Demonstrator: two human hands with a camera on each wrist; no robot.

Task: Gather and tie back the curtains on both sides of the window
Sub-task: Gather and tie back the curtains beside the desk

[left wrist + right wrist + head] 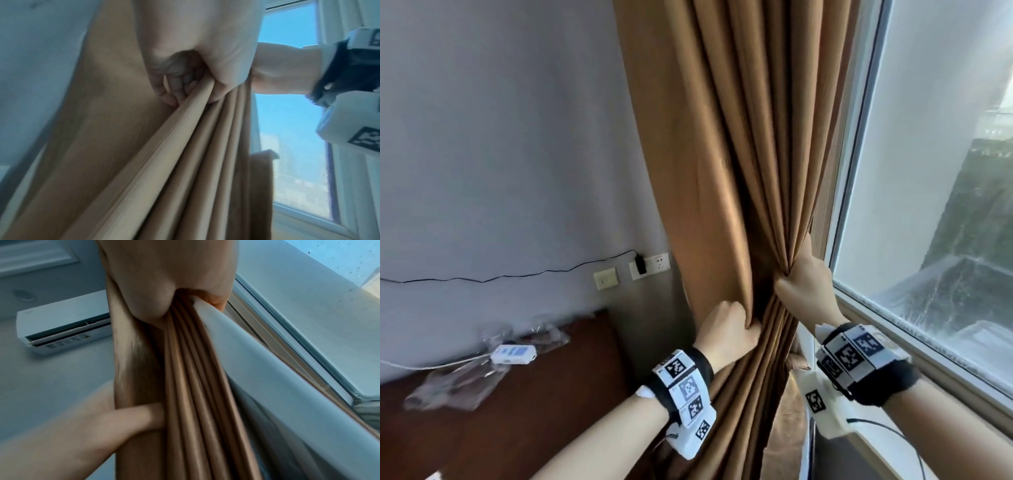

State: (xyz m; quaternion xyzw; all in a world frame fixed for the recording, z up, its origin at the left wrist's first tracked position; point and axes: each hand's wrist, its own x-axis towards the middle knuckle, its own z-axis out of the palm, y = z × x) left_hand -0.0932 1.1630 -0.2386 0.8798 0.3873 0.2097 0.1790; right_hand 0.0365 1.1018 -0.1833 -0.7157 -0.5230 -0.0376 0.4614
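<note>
A brown curtain [726,144] hangs at the left side of the window [935,178], bunched into folds at waist height. My right hand [803,274] grips the gathered pleats on the window side, fingers wrapped behind the cloth. My left hand [729,329] holds the wall-side fold lower down, fingers curled into the fabric. In the left wrist view my left hand's fingers [176,87] dig into the curtain [144,162]. In the right wrist view my right hand [164,288] clamps the pleats [191,386], with a pale lining [257,369] beside them. No tie-back is in view.
A dark wooden headboard [517,394] with a white device [513,354] and plastic bags stands at lower left. Wall sockets [650,265] with a black cable sit beside the curtain. The window sill [928,363] runs at right. An air conditioner [61,331] hangs on the wall.
</note>
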